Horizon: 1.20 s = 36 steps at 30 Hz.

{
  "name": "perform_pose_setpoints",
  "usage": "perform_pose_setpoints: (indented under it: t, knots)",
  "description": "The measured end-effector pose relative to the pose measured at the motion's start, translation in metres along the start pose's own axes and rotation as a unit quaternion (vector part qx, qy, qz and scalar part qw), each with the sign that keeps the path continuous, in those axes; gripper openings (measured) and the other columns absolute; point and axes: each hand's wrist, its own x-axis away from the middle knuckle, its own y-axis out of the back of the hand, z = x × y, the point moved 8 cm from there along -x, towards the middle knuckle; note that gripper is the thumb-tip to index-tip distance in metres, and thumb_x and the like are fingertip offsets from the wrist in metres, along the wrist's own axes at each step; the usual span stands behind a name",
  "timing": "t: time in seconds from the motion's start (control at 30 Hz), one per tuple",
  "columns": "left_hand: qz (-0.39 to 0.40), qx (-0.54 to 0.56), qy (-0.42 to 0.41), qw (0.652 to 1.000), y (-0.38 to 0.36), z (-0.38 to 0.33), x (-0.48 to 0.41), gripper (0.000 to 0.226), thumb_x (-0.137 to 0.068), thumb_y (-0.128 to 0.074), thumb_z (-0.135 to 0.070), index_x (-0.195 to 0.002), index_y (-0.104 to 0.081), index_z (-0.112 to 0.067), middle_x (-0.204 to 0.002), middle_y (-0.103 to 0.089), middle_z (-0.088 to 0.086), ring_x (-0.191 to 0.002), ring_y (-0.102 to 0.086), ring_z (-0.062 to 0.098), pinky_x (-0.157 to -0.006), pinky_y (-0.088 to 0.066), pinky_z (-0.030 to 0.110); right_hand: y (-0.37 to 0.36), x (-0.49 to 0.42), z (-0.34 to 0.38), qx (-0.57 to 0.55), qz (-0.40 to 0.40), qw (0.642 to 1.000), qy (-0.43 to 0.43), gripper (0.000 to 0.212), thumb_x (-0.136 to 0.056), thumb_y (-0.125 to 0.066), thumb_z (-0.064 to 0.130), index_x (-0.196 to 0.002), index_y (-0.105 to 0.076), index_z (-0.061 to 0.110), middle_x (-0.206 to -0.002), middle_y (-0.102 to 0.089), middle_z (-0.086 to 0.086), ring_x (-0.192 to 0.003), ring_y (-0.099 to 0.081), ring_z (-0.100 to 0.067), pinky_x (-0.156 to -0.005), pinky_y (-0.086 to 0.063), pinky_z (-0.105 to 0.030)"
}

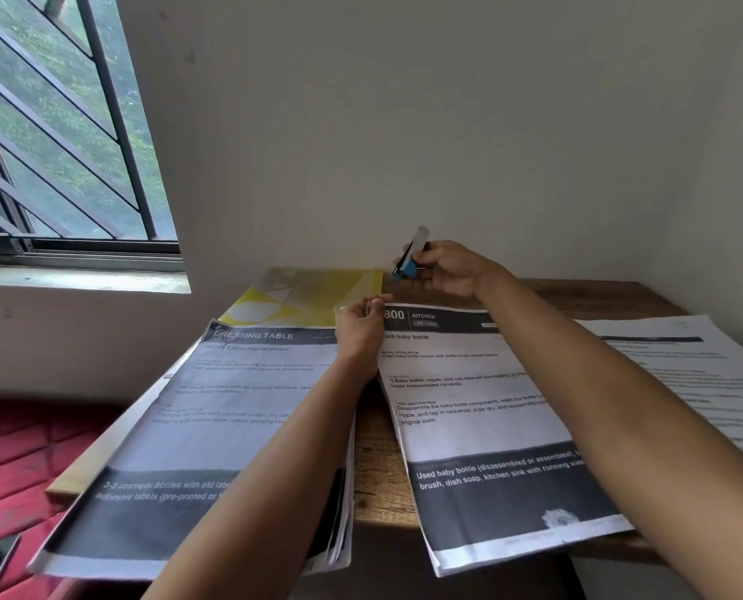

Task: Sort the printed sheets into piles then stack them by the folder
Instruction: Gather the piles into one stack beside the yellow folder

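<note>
The right hand (452, 270) gripped a blue and silver stapler (413, 253), fingers curled round it, tilted and held above the table's far edge just above the centre of the frame. Just below and left of it, the left hand (361, 324) had thumb and fingertips pinched together on the top left corner of the kitchen sheets (482, 426) - a pile lying at centre right, its lower edge overhanging the wooden table (376, 469). Beside it at lower left lay the dressing-table pile (196, 426), several sheets thick, with a strip of bare wood between the two. The yellow folder (313, 296) lay beyond that pile, against the wall. A third pile (698, 374) sat at the right edge. A barred window (49, 136) filled the upper left - a red quilted surface (10, 461) the lower left.
</note>
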Motion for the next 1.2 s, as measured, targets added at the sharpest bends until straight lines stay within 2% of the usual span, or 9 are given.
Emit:
perform_pose_setpoints:
  t: [0.07, 0.13, 0.27, 0.37, 0.53, 0.8, 1.0, 1.2]
  knots:
    - [-0.003, -0.004, -0.002, 1.0, 0.0, -0.001, 0.002, 0.024, -0.099, -0.049, -0.016, -0.084, -0.068, -0.02, -0.092, -0.069, 0.014, -0.079, -0.065, 0.025, -0.082, -0.057, 0.047, 0.003, 0.011, 0.002, -0.037, 0.002, 0.999, 0.004, 0.015, -0.099, -0.04, 0.001, -0.103, -0.054, 0.003, -0.104, -0.062, -0.016, -0.093, -0.063, -0.026, -0.076, -0.058, -0.035]
    - [-0.003, -0.008, -0.005, 1.0, 0.0, -0.002, 0.003, 0.023, -0.099, -0.049, -0.016, -0.084, -0.067, -0.02, -0.094, -0.069, 0.016, -0.08, -0.065, 0.026, -0.081, -0.057, 0.047, 0.003, 0.021, 0.003, -0.04, 0.011, 0.999, 0.005, 0.014, -0.099, -0.041, 0.004, -0.104, -0.054, 0.001, -0.104, -0.062, -0.017, -0.092, -0.064, -0.025, -0.077, -0.058, -0.036]
    - [-0.005, -0.006, -0.012, 1.0, -0.001, -0.004, 0.004, 0.024, -0.099, -0.049, -0.017, -0.083, -0.066, -0.02, -0.095, -0.07, 0.017, -0.079, -0.065, 0.025, -0.08, -0.057, 0.045, -0.006, 0.033, 0.003, -0.011, 0.053, 0.998, 0.013, 0.016, -0.099, -0.04, 0.007, -0.104, -0.055, 0.003, -0.1, -0.064, -0.016, -0.085, -0.07, -0.021, -0.08, -0.058, -0.033]
    - [-0.009, -0.008, -0.014, 1.0, -0.001, -0.004, 0.003, 0.025, -0.099, -0.049, -0.017, -0.082, -0.066, -0.021, -0.09, -0.069, 0.013, -0.077, -0.065, 0.023, -0.078, -0.057, 0.043, -0.012, 0.036, 0.001, 0.042, 0.066, 0.997, 0.008, 0.015, -0.099, -0.04, 0.004, -0.103, -0.055, 0.005, -0.098, -0.062, -0.014, -0.084, -0.067, -0.02, -0.076, -0.057, -0.029]
    - [-0.02, -0.023, -0.021, 0.999, 0.001, -0.004, 0.001, 0.027, -0.098, -0.05, -0.016, -0.078, -0.067, -0.022, -0.088, -0.071, 0.011, -0.077, -0.064, 0.024, -0.082, -0.057, 0.049, -0.014, 0.035, -0.005, 0.077, 0.072, 0.994, -0.021, 0.015, -0.098, -0.042, 0.003, -0.099, -0.057, 0.006, -0.088, -0.067, -0.009, -0.076, -0.066, -0.018, -0.071, -0.057, -0.028]
    - [-0.025, -0.029, -0.024, 0.999, 0.001, -0.005, 0.001, 0.025, -0.096, -0.053, -0.017, -0.079, -0.07, -0.024, -0.084, -0.071, 0.006, -0.073, -0.064, 0.02, -0.08, -0.057, 0.051, -0.018, 0.038, -0.008, 0.126, 0.093, 0.987, -0.039, 0.014, -0.097, -0.043, 0.003, -0.094, -0.057, 0.005, -0.079, -0.068, -0.004, -0.07, -0.066, -0.013, -0.064, -0.056, -0.023]
    - [-0.029, -0.026, -0.023, 0.999, 0.002, -0.004, 0.0, 0.023, -0.096, -0.055, -0.018, -0.083, -0.072, -0.025, -0.088, -0.071, 0.007, -0.075, -0.065, 0.022, -0.08, -0.057, 0.051, -0.024, 0.037, -0.013, 0.145, 0.125, 0.981, -0.041, 0.017, -0.096, -0.043, 0.0, -0.091, -0.058, 0.004, -0.082, -0.066, -0.005, -0.077, -0.063, -0.017, -0.075, -0.052, -0.026]
    - [-0.028, -0.017, -0.02, 0.999, 0.003, -0.004, 0.002, 0.026, -0.097, -0.052, -0.016, -0.08, -0.071, -0.025, -0.094, -0.071, 0.013, -0.081, -0.065, 0.027, -0.081, -0.057, 0.053, -0.026, 0.034, -0.016, 0.159, 0.131, 0.978, -0.037, 0.014, -0.095, -0.043, -0.001, -0.096, -0.058, 0.0, -0.094, -0.063, -0.012, -0.087, -0.061, -0.021, -0.086, -0.05, -0.03]
